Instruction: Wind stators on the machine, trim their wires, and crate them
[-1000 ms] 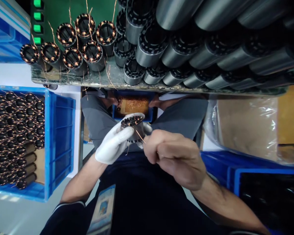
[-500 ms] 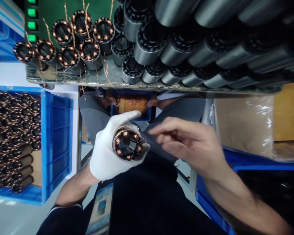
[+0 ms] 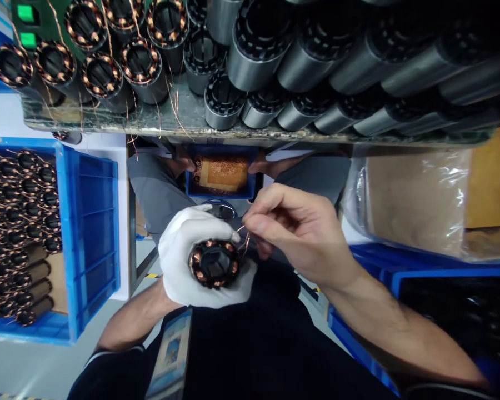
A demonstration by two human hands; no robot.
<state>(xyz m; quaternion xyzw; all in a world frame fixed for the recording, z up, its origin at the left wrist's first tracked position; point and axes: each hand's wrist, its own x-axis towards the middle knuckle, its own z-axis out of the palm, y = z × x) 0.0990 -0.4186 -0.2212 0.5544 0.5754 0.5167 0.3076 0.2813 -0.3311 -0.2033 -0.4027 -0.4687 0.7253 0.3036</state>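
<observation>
Stator (image 3: 214, 264) sits gripped in left hand (image 3: 178, 250), beside right hand (image 3: 302, 233) pinching copper wire (image 3: 240, 228).

The green bench (image 3: 194, 110) carries copper-wound cylinders (image 3: 149, 88) beside bare metal cylinders (image 3: 256, 68).

The light is moderate, with white glare on the plastic wrap (image 3: 423, 205), while the upper right corner is very dark.

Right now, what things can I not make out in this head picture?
In the head view:
Wound cylinder: outer side mostly hidden by the left hand.
Copper wire: end hidden in the right hand.
Right blue bin: contents too dark.
Badge: print too small, bottom cut off by the picture's edge.
</observation>
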